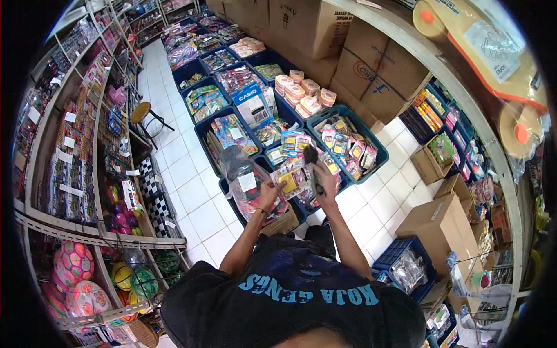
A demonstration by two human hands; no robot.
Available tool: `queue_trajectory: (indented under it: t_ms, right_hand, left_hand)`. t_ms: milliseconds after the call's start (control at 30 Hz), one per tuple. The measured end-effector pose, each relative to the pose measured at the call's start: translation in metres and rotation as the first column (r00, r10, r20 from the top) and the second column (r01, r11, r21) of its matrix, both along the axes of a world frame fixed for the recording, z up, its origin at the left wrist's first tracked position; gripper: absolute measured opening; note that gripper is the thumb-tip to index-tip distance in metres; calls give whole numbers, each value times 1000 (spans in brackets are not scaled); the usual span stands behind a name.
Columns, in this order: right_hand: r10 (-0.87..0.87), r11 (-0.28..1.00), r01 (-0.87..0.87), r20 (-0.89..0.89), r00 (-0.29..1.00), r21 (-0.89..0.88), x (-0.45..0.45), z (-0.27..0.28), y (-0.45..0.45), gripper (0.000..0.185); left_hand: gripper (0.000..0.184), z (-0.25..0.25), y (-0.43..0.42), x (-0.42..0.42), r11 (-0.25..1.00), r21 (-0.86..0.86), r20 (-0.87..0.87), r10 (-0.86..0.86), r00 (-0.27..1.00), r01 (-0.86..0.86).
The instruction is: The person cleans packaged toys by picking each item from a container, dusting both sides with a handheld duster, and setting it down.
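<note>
My left hand [269, 195] pinches the edge of a clear plastic packet [292, 177] with something yellow inside. Wrapped in the fingers of my right hand [326, 184] is a brush [311, 155] with dark bristles, which point away from me just beside the packet. Below both hands, blue crates hold many similar packets; one crate [380, 158] at the right is full of pink and yellow ones. By my left forearm lies a clear plastic bag [268, 204] with dark and red contents, and a white label on it.
More crates run away from me, one bearing a blue Casio box [253, 105] and several pink boxes [306, 93]. Shelves of toys line the left, with colourful balls [74, 264]. A stool [141, 112] stands in the tiled aisle. Cardboard boxes [432, 226] are at the right.
</note>
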State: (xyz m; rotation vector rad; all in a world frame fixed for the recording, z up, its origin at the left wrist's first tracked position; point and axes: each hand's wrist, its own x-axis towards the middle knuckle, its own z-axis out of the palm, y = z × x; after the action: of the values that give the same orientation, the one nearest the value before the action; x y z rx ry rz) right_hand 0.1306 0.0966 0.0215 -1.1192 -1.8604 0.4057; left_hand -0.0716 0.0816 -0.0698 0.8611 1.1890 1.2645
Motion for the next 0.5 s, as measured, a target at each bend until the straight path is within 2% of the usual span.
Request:
queue_trajectory:
  t_ms: [33,67,100,133,167,233,267,300,333,367,400,467,500]
  right_hand:
    - [28,1000,-29,70,997,7,-6,-3,-2,35]
    - [220,963,-234,-112,969,-137,-14,-8,-5,36]
    - [305,952,-301,-100,947,58,-22,-1,-9,32]
    - [265,959,-277,-164,950,-61,-35,-16,-15,33]
    - [216,949,-258,-224,950,-182,-43,-29,-19,35]
    - [11,870,-115,-214,977,-479,-46,-25,-23,36]
    - [-86,790,-47,-186,979,-611,-47,-23,-24,37]
    - [-113,885,-122,-462,880,-449,-47,-16,-21,34]
    - [-170,872,-14,-330,929,-490,-37,-19,-17,32]
    - [-203,896,54,-298,933,-441,-25,-22,-12,31]
    - [-241,912,124,-266,933,-390,-15,-20,-8,29]
    - [-184,982,171,-205,961,-81,0,-2,5,28]
    - [-165,986,164,-101,981,-20,-2,4,4,29]
  left_hand:
    - [13,0,1,1,1000,-9,-30,4,1000,-4]
    - [11,1,1,-1,1000,-26,-70,-19,997,17]
    - [9,2,0,-5,998,-43,-110,-41,993,37]
    - [8,-2,1,-7,997,-59,-148,-63,987,55]
    - [7,-8,1,1,999,22,167,26,986,-30]
    - [9,-9,1,-1,998,26,216,-55,975,51]
    - [8,-10,2,0,1000,-10,156,3,988,-2]
    - [7,13,1,2,998,-38,94,62,994,-58]
    - [11,0,5,-9,996,-81,91,-31,995,38]
    - [13,-15,8,-11,998,-61,71,-23,997,28]
    - [16,-9,5,-9,999,-44,51,-16,999,18]
    - [23,-6,2,-10,998,-50,12,-47,999,47]
    - [23,-7,1,-9,998,-53,27,-45,999,46]
